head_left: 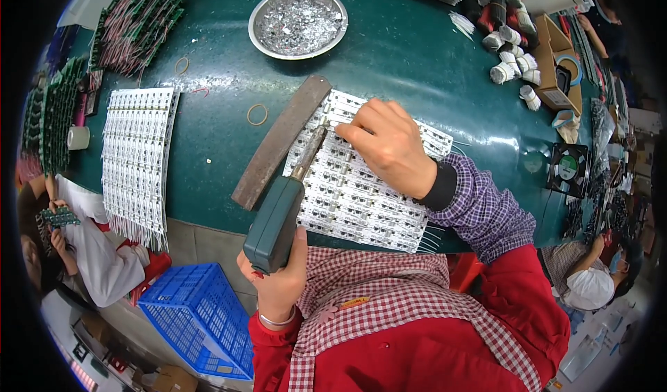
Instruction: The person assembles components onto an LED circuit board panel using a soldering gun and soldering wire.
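My left hand [283, 286] is wrapped round the handle of a dark green soldering gun [272, 224]. Its metal tip points away from me and rests at the upper left part of a white circuit board panel [361, 215]. Thumb and forefinger of my right hand [392, 149] are pinched together just right of that tip, low over the panel. Whatever lies between these fingers is too small to make out. Thin white wires stick out along the panel's right edge. A flat brown bar [281, 142] lies slantwise along the panel's left side.
A metal bowl [258, 44] of shiny scraps stands at the back. Another wired white panel [139, 149] lies left, with green boards [139, 23] beyond. Wire bundles [511, 65], a cardboard box [566, 93] and a small fan [568, 169] are right. A blue crate [198, 315] stands below the table.
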The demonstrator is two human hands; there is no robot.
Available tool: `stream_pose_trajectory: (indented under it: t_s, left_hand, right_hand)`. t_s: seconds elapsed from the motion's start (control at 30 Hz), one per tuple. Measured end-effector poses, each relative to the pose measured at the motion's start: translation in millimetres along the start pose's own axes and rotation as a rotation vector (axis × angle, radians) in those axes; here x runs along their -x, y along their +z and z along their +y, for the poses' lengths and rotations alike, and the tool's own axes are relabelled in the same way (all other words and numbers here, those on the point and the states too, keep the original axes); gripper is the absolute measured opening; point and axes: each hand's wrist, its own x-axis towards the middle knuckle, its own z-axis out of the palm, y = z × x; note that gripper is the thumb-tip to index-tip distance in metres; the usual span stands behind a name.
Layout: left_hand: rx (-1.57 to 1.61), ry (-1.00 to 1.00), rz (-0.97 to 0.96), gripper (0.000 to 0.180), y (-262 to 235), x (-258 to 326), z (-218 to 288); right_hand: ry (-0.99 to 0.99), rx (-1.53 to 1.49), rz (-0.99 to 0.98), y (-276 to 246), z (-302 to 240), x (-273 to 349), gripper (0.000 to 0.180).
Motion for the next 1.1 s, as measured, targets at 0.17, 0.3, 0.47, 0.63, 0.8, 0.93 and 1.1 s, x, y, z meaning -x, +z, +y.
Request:
stream_pose_trajectory:
  t_s: [0.17, 0.3, 0.47, 0.63, 0.8, 0.93, 1.1]
  left_hand:
    - [0.040, -0.004, -0.016, 0.021, -0.5, -5.7, 2.5]
    - [-0.003, 0.025, -0.049, 0.021, -2.6, -7.6, 4.1]
    - [-0.011, 0.005, 0.022, 0.020, -4.0, 0.0, 5.2]
    - [0.066, -0.162, 0.038, 0.022, -5.5, 6.5, 3.4]
    - [0.101, -0.190, 0.049, 0.022, -6.6, 7.9, 4.4]
    - [0.061, -0.179, 0.044, 0.022, -7.6, 9.4, 1.6]
    - [0.023, -0.125, 0.034, 0.021, -8.7, 12.1, 2.8]
  right_hand:
    - [-0.001, 0.019, 0.001, 1.4, -0.5, -0.2, 0.016]
    - [0.001, 0.020, 0.001, 1.7, -0.5, -0.2, 0.015]
    - [-0.002, 0.024, 0.003, 1.5, -0.9, -0.8, 0.014]
    - [-0.001, 0.029, 0.010, 2.3, -1.1, -1.0, 0.013]
    - [0.011, -0.008, 0.043, 0.6, -3.4, -2.2, 0.016]
    - [-0.049, -0.002, 0.078, -4.2, -6.1, -3.3, 0.017]
    - [-0.041, -0.004, 0.050, -2.5, -7.0, 2.2, 0.017]
